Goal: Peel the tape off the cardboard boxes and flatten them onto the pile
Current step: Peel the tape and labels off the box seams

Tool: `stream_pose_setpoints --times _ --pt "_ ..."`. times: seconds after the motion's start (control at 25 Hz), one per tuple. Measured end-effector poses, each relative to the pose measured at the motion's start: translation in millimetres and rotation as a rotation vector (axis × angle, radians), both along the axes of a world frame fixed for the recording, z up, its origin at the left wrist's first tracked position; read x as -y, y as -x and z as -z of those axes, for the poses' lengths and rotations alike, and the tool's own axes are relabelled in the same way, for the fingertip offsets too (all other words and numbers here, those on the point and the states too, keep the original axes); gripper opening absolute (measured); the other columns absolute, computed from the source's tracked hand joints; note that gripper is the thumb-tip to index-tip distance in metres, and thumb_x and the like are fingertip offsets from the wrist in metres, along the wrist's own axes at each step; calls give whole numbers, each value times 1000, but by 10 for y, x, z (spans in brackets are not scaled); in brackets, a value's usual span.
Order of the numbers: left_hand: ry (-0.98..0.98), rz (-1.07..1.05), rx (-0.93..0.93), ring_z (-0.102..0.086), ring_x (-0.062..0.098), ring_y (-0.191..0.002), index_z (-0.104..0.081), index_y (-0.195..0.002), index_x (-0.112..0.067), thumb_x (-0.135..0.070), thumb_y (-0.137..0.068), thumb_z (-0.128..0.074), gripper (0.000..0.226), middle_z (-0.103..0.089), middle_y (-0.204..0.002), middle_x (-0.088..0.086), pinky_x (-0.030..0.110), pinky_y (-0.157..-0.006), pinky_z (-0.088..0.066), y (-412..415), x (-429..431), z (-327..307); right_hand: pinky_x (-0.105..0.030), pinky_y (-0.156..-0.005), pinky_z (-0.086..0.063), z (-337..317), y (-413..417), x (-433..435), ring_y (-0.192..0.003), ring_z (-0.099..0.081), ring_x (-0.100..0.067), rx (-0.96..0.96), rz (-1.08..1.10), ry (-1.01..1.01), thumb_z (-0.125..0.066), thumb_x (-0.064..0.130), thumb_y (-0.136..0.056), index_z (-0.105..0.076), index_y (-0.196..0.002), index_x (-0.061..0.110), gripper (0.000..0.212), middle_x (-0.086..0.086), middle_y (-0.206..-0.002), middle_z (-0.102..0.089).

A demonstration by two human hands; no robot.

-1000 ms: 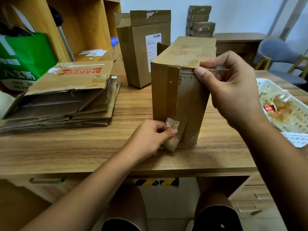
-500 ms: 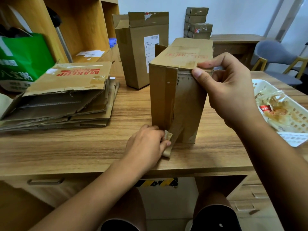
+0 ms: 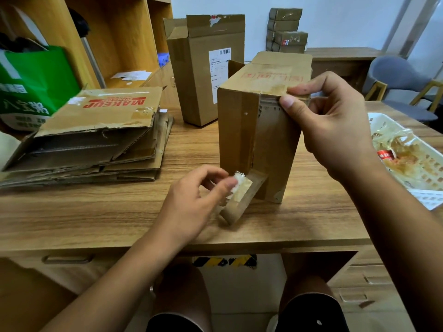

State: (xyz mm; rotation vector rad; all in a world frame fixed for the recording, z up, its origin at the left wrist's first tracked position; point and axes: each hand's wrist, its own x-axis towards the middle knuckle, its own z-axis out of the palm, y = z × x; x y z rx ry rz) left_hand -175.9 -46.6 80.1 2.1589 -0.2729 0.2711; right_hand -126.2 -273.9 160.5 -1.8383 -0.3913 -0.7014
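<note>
**Surface.** One wooden desk (image 3: pixel 96 212), grain running across, with a drawer handle (image 3: pixel 68 258) under its front edge at the left. A strip of black-and-yellow tape (image 3: pixel 225 261) is seen beneath the desk.

**Room.** A white wall is seen at the back and a wooden shelving unit (image 3: pixel 124 32) at the left. A second desk (image 3: pixel 340 53) is set against the far wall, with one grey chair (image 3: pixel 398 77) near it.

**Cardboard.**
- Two boxes are stood upright on the desk.
- The near box (image 3: pixel 239 130) is placed at the centre.
- The open box (image 3: pixel 203 75), bearing a white label, is set behind it and to the left.
- One pile of flattened cardboard (image 3: pixel 96 144) is laid at the left, well apart from the near box. Its top sheet is printed MAKEUP in red, and its sheets cannot be counted.
- At least four small parcels (image 3: pixel 285 29) are stacked on the second desk.

**Other items.**
- One green bag (image 3: pixel 36 80) is placed at the far left.
- One white basket (image 3: pixel 383 117) at the right is filled with crumpled tape.

**Hands.**
- The near box is gripped at its top right corner by the right hand (image 3: pixel 335 123), thumb pressed on the front face and fingers curled over the top.
- One tape strip (image 3: pixel 242 195), part peeled from the front seam and attached near the base, is pinched at its loose end between thumb and forefinger of the left hand (image 3: pixel 191 202).
</note>
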Motion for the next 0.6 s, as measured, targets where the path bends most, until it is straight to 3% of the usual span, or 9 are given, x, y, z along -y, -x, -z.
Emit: stream_pose_setpoints --times 0.08,0.16,0.32,0.44,0.6 --pt "65 -24 -142 -62 -11 -85 -68 -97 -37 -72 -81 -47 45 -71 -89 -17 10 -65 -47 -103 105 -101 -34 -49 -35 4 -2 -5 -52 -41 -23 -1 -4 1 -73 32 -92 -63 -99 20 17 -5 -61 -49" --pt "98 -21 -257 -67 -5 -81 -73 -90 -31 -71 -83 -53 45 -74 -84 -15 21 -73 -52 -228 219 -197 -35 -48 -35 1 6 1 -52 -41 -24 0 -7 6 -72 31 -92 -63 -101 17 19 -8 -62 -49" --pt "132 -14 -342 -71 10 -90 -78 -89 -24 -57 -85 -68 35 -77 -86 -7 41 -89 -56 -420 321 -257 -40 -50 -38 -20 33 -4 -55 -43 -29 1 -1 36 -72 32 -92 -63 -102 17 20 -27 -70 -53" --pt "120 -4 -305 -69 7 -92 -78 -93 -25 -37 -90 -73 13 -75 -91 -10 39 -90 -56 -443 344 -185 -45 -51 -43 -23 40 -8 -60 -48 -41 12 13 45 -72 34 -92 -63 -101 20 19 -26 -73 -57" --pt "79 9 -316 -68 8 -87 -78 -89 -25 -35 -89 -74 11 -74 -87 -9 33 -82 -56 -374 283 -59 -47 -53 -44 -10 19 -36 -61 -51 -39 15 30 45 -71 39 -90 -63 -98 24 18 -24 -72 -58"
